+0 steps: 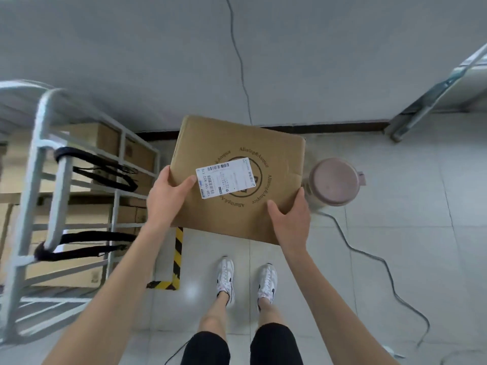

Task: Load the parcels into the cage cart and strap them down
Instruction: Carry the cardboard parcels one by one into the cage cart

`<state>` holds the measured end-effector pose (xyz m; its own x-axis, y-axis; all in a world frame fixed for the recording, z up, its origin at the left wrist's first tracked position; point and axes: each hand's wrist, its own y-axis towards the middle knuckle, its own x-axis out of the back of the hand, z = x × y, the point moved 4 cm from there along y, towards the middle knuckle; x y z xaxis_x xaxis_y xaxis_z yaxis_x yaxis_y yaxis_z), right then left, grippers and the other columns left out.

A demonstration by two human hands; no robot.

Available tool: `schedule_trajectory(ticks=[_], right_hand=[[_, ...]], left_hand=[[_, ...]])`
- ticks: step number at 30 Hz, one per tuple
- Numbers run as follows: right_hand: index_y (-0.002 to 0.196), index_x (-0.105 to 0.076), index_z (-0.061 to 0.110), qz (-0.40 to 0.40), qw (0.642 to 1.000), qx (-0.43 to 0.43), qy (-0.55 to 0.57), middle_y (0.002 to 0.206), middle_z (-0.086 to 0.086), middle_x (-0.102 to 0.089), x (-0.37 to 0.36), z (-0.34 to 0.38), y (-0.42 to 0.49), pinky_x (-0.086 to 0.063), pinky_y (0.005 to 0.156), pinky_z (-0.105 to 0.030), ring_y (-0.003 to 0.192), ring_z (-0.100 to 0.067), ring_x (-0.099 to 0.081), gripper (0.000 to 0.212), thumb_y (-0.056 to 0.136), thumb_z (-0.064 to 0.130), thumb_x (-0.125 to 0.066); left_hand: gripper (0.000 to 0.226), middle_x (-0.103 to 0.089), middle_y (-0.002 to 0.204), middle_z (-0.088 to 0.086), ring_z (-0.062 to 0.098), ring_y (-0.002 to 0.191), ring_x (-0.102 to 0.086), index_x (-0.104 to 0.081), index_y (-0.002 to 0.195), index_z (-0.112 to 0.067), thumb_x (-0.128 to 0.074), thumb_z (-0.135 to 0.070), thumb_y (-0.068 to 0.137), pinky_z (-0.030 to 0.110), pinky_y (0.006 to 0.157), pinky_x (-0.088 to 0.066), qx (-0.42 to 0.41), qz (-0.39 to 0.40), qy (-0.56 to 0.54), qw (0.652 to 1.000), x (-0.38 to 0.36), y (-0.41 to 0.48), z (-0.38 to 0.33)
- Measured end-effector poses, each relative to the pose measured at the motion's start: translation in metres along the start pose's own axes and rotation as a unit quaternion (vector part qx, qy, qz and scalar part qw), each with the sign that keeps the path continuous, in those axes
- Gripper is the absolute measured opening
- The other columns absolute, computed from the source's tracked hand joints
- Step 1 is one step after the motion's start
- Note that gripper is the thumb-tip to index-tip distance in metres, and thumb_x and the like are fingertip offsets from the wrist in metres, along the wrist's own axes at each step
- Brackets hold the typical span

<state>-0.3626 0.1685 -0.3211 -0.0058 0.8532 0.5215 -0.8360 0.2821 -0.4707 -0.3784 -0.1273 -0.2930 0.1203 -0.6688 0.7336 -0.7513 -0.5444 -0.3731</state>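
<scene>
One cardboard parcel (237,139) with a white label (226,177) is held above the floor, the left hand (166,196) gripping its 9 o'clock edge and the right hand (290,217) its 4 o'clock edge. The cage cart (39,180), holding boxes (105,138) and black straps (105,169), stands at 9 o'clock, and a pink bin (333,181) at 3 o'clock.

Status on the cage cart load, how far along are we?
Done: several cardboard boxes sit stacked inside the cage cart. In hand: the left hand and right hand grip a labelled parcel by its near edges, just right of the cart. Left: this parcel is not yet loaded, and the black straps hang loose on the cart frame, not across the load.
</scene>
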Motion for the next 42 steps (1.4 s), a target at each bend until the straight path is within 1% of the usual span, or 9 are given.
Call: schedule_trajectory(ticks=[3, 8, 14, 16, 20, 25, 30, 36, 42], right_hand=[[0.158, -0.020, 0.021, 0.027, 0.997, 0.071, 0.012, 0.157, 0.002, -0.036, 0.015, 0.053, -0.036, -0.029, 0.118, -0.041, 0.143, -0.020, -0.032, 0.094, 0.084, 0.050, -0.068], [0.158, -0.020, 0.027, 0.128, 0.975, 0.180, 0.039, 0.156, 0.010, -0.034, 0.016, 0.125, -0.126, -0.028, 0.108, -0.025, 0.138, -0.003, -0.034, 0.094, 0.083, 0.052, -0.071], [0.158, -0.016, 0.033, 0.232, 0.933, 0.275, 0.026, 0.156, 0.014, -0.034, -0.036, 0.178, -0.263, -0.036, 0.113, -0.035, 0.138, -0.007, -0.038, 0.097, 0.082, 0.050, -0.073], [0.158, -0.017, 0.033, 0.271, 0.914, 0.302, 0.018, 0.155, 0.012, -0.035, -0.063, 0.189, -0.313, -0.039, 0.113, -0.041, 0.138, -0.010, -0.040, 0.097, 0.082, 0.049, -0.074], [0.158, -0.019, 0.029, 0.320, 0.875, 0.363, -0.013, 0.155, 0.008, -0.037, -0.123, 0.202, -0.413, -0.039, 0.106, -0.036, 0.135, -0.013, -0.042, 0.093, 0.084, 0.043, -0.075], [0.158, -0.019, 0.028, 0.353, 0.834, 0.422, -0.041, 0.156, 0.009, -0.037, -0.189, 0.188, -0.537, -0.040, 0.107, -0.038, 0.135, -0.012, -0.042, 0.091, 0.086, 0.043, -0.073], [0.159, -0.016, 0.026, 0.361, 0.824, 0.434, -0.046, 0.156, 0.007, -0.035, -0.229, 0.171, -0.616, -0.040, 0.108, -0.042, 0.137, -0.015, -0.041, 0.091, 0.088, 0.043, -0.071], [0.159, -0.017, 0.025, 0.330, 0.826, 0.452, -0.061, 0.158, 0.006, -0.034, -0.270, 0.190, -0.659, -0.038, 0.113, -0.044, 0.140, -0.017, -0.038, 0.092, 0.088, 0.042, -0.072], [0.157, -0.022, 0.027, 0.303, 0.831, 0.464, -0.055, 0.154, 0.005, -0.040, -0.334, 0.239, -0.684, -0.042, 0.108, -0.047, 0.135, -0.018, -0.045, 0.089, 0.086, 0.043, -0.073]], left_hand=[[0.081, -0.058, 0.127, -0.010, 0.011, 0.110, -0.052, -0.039, 0.149, -0.031, -0.063, -0.068, 0.081, 0.039, 0.088, -0.043, -0.015, -0.070, -0.033, 0.997, 0.079, -0.047, -0.007], [0.066, -0.057, 0.109, -0.024, 0.011, 0.104, -0.057, -0.047, 0.133, -0.046, -0.063, -0.073, 0.076, 0.040, 0.082, -0.048, 0.012, -0.171, -0.105, 0.980, 0.201, -0.135, 0.032], [0.067, -0.057, 0.104, -0.026, 0.005, 0.092, -0.057, -0.051, 0.138, -0.039, -0.069, -0.067, 0.080, 0.027, 0.068, -0.041, 0.079, -0.315, -0.137, 0.936, 0.318, -0.239, 0.132], [0.070, -0.058, 0.106, -0.024, 0.007, 0.093, -0.058, -0.047, 0.141, -0.041, -0.067, -0.069, 0.080, 0.030, 0.071, -0.043, 0.112, -0.355, -0.146, 0.917, 0.350, -0.281, 0.176], [0.074, -0.064, 0.122, -0.013, 0.019, 0.107, -0.061, -0.048, 0.143, -0.033, -0.066, -0.069, 0.081, 0.036, 0.081, -0.045, 0.179, -0.418, -0.167, 0.875, 0.399, -0.363, 0.268], [0.089, -0.066, 0.129, -0.005, 0.023, 0.117, -0.062, -0.049, 0.143, -0.028, -0.059, -0.077, 0.069, 0.048, 0.098, -0.051, 0.211, -0.457, -0.209, 0.838, 0.448, -0.446, 0.372], [0.082, -0.067, 0.127, -0.010, 0.019, 0.116, -0.063, -0.049, 0.142, -0.032, -0.063, -0.073, 0.072, 0.049, 0.097, -0.053, 0.198, -0.464, -0.243, 0.829, 0.491, -0.483, 0.443], [0.078, -0.069, 0.118, -0.016, 0.018, 0.109, -0.065, -0.052, 0.136, -0.036, -0.061, -0.077, 0.070, 0.049, 0.093, -0.054, 0.194, -0.465, -0.241, 0.829, 0.539, -0.467, 0.495], [0.076, -0.067, 0.123, -0.016, 0.016, 0.112, -0.062, -0.054, 0.138, -0.032, -0.063, -0.073, 0.074, 0.037, 0.089, -0.051, 0.167, -0.479, -0.237, 0.829, 0.605, -0.411, 0.532]])
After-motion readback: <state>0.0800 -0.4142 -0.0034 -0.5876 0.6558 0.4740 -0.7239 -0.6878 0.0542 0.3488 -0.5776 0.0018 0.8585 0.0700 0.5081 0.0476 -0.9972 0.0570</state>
